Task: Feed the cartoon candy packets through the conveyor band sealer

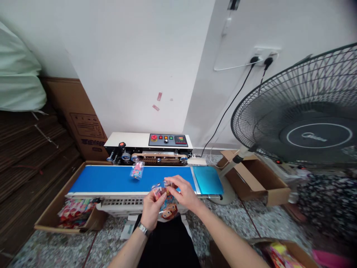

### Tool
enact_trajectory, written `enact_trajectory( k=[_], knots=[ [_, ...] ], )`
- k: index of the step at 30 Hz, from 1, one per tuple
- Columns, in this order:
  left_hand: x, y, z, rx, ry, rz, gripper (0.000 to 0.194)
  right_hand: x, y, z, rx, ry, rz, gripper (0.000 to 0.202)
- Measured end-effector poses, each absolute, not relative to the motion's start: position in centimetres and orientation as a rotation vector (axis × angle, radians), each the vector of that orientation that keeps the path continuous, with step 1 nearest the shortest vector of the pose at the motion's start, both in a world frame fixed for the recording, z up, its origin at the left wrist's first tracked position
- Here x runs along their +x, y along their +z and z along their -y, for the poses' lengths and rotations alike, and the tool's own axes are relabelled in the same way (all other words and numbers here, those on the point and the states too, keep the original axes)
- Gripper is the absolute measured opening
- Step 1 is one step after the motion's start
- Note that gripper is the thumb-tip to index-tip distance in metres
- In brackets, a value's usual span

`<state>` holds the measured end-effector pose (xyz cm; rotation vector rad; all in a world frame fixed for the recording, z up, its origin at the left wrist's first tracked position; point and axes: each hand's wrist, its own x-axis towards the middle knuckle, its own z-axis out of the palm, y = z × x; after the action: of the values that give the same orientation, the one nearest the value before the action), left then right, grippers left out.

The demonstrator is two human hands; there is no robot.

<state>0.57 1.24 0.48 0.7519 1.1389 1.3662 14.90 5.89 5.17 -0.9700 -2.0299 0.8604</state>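
Observation:
Both hands meet over the near edge of a blue conveyor belt (103, 180). My left hand (152, 208) pinches a small clear plastic packet (158, 191) with pinkish contents. My right hand (182, 191) has its fingers closed on the top of a clear plastic packet (169, 212) with a printed cartoon face, which hangs just above my lap. Where the two packets overlap I cannot tell exactly. Another clear packet (137, 170) with pink contents lies on the belt at the sealing machine (156, 152), partly under its front edge.
A carton (44, 223) of colourful packets stands at the belt's left end. On the right are a large fan (292, 111), an open carton (259, 182) and a seated person's patterned clothing (329, 204). Another carton (304, 251) with bright packets sits at the lower right.

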Motion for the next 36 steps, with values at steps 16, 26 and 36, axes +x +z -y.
enact_trajectory(
  k=[16,26,36],
  knots=[
    [0.7,0.6,-1.1,0.445,1.354,-1.134,0.034,16.0,-1.6,-6.1,-1.203,1.156,1.401,0.027],
    [0.2,-0.1,-0.1,0.41,1.291,-1.064,0.035,23.7,-3.7,-15.4,-1.853,0.613,1.321,0.027],
    [0.2,1.4,-1.1,0.31,1.34,-0.989,0.027,17.6,-1.1,-12.1,-1.544,0.842,1.727,0.035]
  ],
)
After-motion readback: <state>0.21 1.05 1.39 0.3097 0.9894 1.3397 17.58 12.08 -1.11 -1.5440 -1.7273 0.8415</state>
